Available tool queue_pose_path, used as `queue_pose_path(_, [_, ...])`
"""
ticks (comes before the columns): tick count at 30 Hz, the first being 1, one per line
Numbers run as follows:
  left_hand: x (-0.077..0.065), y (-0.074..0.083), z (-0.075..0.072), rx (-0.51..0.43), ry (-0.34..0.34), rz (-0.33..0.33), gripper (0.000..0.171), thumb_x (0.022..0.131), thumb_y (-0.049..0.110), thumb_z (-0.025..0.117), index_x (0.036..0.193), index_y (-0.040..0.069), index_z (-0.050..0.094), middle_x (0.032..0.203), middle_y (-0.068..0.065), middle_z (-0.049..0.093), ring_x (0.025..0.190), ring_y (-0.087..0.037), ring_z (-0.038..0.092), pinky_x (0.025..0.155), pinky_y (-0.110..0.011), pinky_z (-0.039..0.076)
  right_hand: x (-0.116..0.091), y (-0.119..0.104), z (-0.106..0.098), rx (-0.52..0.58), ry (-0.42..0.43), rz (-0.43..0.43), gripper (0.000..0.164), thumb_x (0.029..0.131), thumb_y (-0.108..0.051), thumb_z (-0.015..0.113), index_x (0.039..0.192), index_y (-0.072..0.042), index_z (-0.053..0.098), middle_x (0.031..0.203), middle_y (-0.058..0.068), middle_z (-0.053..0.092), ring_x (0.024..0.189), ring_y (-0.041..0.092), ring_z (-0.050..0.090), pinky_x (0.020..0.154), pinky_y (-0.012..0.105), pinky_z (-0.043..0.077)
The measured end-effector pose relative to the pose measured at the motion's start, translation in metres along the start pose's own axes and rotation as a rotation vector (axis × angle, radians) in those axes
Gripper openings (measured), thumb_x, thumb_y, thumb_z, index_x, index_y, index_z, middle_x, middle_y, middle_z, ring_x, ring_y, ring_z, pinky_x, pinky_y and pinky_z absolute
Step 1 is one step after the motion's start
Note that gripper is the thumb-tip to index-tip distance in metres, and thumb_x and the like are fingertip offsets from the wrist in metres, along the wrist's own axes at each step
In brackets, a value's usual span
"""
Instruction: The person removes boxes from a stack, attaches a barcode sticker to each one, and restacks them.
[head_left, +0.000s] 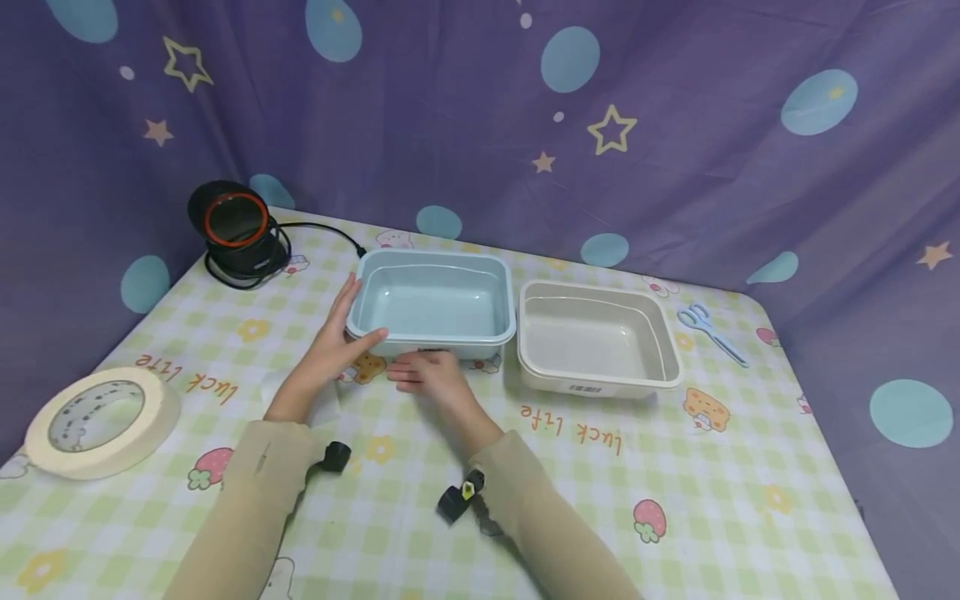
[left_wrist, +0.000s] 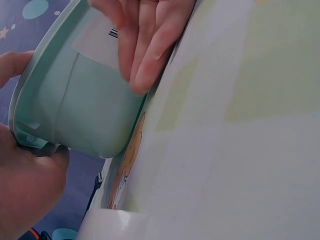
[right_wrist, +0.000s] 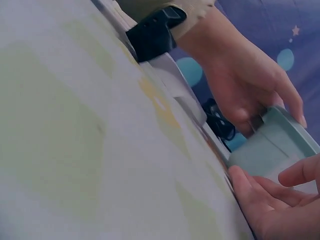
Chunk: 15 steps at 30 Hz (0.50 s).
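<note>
A light blue plastic basin [head_left: 431, 337] stands on the checked tablecloth. My left hand [head_left: 322, 358] grips its near left corner, the thumb over the front rim and the fingers along the left side. In the left wrist view, the basin's outer wall [left_wrist: 85, 110] bears a white barcode label [left_wrist: 92, 42]. Just in front of that wall is my right hand [head_left: 438, 379], palm turned toward me and fingers loosely extended, holding nothing. The right wrist view shows these fingers [right_wrist: 270, 192] low beside the basin, close over the cloth.
A cream basin [head_left: 600, 385] stands right of the blue one, with blue scissors [head_left: 712, 333] beyond it. At left lie a masking tape roll [head_left: 157, 425] and a black device [head_left: 240, 237] with a cable. A whitish thing [head_left: 326, 407] is partly hidden by my left wrist.
</note>
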<state>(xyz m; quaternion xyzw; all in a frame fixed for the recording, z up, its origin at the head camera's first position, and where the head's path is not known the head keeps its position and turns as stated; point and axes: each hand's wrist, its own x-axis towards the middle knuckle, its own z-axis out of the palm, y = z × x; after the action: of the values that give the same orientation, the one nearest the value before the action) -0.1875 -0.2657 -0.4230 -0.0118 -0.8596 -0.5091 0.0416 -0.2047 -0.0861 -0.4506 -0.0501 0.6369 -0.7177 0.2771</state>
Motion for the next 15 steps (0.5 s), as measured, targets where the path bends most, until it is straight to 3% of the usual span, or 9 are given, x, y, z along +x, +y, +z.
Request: queue_pose_path(15, [0.001, 0.002, 0.002, -0.004, -0.004, -0.011, 0.088, 0.094, 0.016, 0.062, 0.157, 0.012, -0.001, 0.164, -0.008, -0.014, 0.151, -0.037, -0.007, 0.12, -0.062, 0.009, -0.011, -0.009, -0.061, 0.031, 0.001, 0.044, 0.034, 0.094, -0.003, 0.047, 0.119, 0.019, 0.056, 0.117, 0.037, 0.061, 0.093, 0.025, 0.073, 0.087, 0.034, 0.059])
